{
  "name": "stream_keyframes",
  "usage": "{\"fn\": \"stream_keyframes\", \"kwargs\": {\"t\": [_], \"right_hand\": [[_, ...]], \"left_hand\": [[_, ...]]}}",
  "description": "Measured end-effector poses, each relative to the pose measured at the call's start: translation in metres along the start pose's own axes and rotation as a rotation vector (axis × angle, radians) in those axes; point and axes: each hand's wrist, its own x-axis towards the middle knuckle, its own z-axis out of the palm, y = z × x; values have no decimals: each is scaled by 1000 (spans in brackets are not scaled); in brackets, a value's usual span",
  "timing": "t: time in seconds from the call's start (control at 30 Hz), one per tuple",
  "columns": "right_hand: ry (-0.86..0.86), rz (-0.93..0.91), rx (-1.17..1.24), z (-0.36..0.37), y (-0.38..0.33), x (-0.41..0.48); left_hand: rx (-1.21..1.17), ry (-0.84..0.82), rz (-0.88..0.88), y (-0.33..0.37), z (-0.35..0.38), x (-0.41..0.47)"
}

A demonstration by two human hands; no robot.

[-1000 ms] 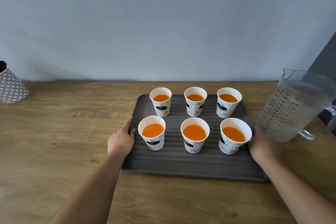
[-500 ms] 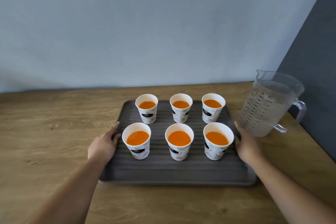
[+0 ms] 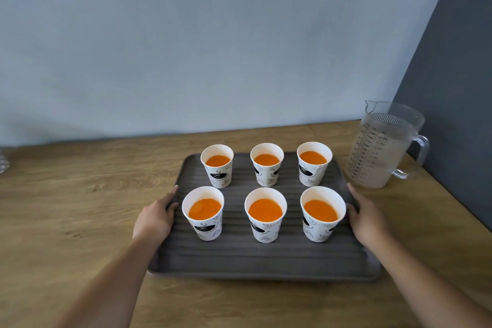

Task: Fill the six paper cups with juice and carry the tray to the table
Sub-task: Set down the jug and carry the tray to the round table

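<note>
Lifting the tray [image 3: 239,261] calls for an even, level rise on both sides, because all six paper cups [image 3: 265,214] on it are nearly full of juice. It lies at lower centre of the frame on the bench [image 3: 80,208]. The left hand [image 3: 155,217] grips the left rim and the right hand [image 3: 368,218] the right rim. The fingers [image 3: 173,192] close on the edge, with any part beneath hidden. A near-empty jug [image 3: 383,146] stands just beside the tray's far right corner, so steer clear of it.

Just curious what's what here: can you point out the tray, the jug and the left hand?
tray [image 3: 239,261], head view, bare ridged floor near front edge.
jug [image 3: 378,152], head view, clear wall with printed scale.
left hand [image 3: 154,218], head view, back of the hand.
</note>
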Motion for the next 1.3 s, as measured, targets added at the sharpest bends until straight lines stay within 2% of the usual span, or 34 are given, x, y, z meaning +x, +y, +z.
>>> {"fn": "stream_keyframes", "kwargs": {"t": [0.17,0.33,0.43,0.63,0.83,1.3], "right_hand": [[-37,-58,53,-23,6,-23],[-27,-17,-81,-59,22,-54],[-1,-34,-94,-80,36,-76],[46,48,-120,-120,78,-134],[135,173,-156,-154,118,-192],[431,490,-114,-225,191,-377]], "left_hand": [[-15,53,19,7,-14,-36],[-1,72,17,21,-17,-82],[10,81,31,31,-16,-108],[18,56,113,63,-6,-152],[37,-56,217,94,18,-174],[-7,-335,633,186,72,-245]]}}
